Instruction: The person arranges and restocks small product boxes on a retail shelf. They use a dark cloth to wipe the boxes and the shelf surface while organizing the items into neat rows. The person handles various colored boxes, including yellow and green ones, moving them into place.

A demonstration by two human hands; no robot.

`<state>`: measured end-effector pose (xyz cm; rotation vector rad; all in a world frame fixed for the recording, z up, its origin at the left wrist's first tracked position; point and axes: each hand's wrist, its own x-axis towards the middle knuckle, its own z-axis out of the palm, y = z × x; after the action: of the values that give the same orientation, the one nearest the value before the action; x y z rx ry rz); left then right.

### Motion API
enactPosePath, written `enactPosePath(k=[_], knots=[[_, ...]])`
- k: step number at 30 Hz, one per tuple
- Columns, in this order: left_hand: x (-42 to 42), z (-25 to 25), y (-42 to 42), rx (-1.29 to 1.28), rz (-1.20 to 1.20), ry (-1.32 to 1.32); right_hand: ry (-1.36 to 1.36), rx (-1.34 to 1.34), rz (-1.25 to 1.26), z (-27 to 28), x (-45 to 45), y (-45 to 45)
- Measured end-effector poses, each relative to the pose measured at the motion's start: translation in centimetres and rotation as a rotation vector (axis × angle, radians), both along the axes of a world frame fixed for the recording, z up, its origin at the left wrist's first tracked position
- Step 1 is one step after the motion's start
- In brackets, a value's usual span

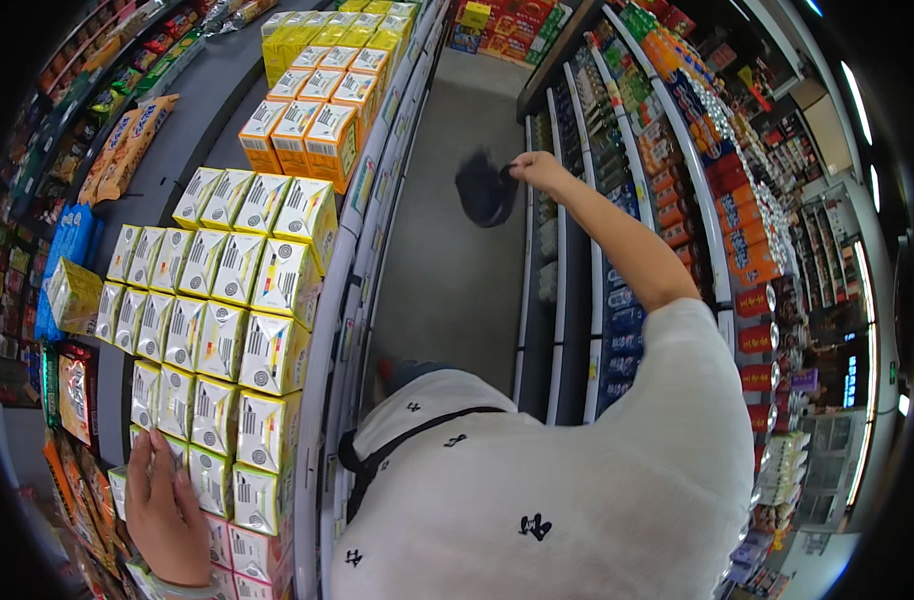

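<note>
My left hand, with a band at its wrist, lies on the small drink cartons at the lower left. Its fingertips touch the tops of cartons with green edges. Rows of yellow-edged drink cartons stand just beyond it on the shelf. Out over the aisle, my right hand grips a dark, blurred object by a narrow loop or handle at its end. The object hangs above the floor; whether it is a cap, a cloth or a duster, I cannot tell.
Orange cartons and yellow cartons fill the shelf's far part. Snack packs lie left of them. A grey aisle floor runs between this shelf and a right-hand shelf with bottles and red cans. Stacked boxes stand at the aisle's far end.
</note>
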<state>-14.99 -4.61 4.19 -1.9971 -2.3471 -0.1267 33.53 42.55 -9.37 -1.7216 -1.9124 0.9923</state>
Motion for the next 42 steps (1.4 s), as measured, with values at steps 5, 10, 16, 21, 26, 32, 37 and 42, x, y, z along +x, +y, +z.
enactPosePath(k=[5,10,16,21,26,32,37,42], knots=[[0.3,-0.1,-0.3,-0.032,0.067,-0.051,0.434,-0.225,-0.514,-4.9,4.9,5.0],[0.3,0.1,-0.1,-0.014,0.045,-0.053,0.353,-0.106,-0.335,0.7,7.4,6.0],[0.1,-0.1,-0.3,-0.002,0.062,-0.074,-0.435,0.043,-0.094,2.2,5.6,5.0],[0.1,-0.2,-0.4,0.004,0.056,-0.044,0.489,-0.054,-0.176,3.4,2.6,5.8],[0.6,-0.1,0.2,0.042,0.072,-0.071,1.084,-0.256,0.135,3.8,3.0,6.5],[0.4,0.2,-0.2,0.096,0.077,-0.131,0.766,0.002,-0.277,2.6,0.2,8.4],[-0.1,0.3,-0.7,0.128,0.037,-0.233,1.333,-0.114,0.488,12.3,-5.6,4.6],[-0.1,-0.8,-0.9,0.142,0.062,-0.24,1.463,-0.413,0.901,19.7,-19.4,-1.0]])
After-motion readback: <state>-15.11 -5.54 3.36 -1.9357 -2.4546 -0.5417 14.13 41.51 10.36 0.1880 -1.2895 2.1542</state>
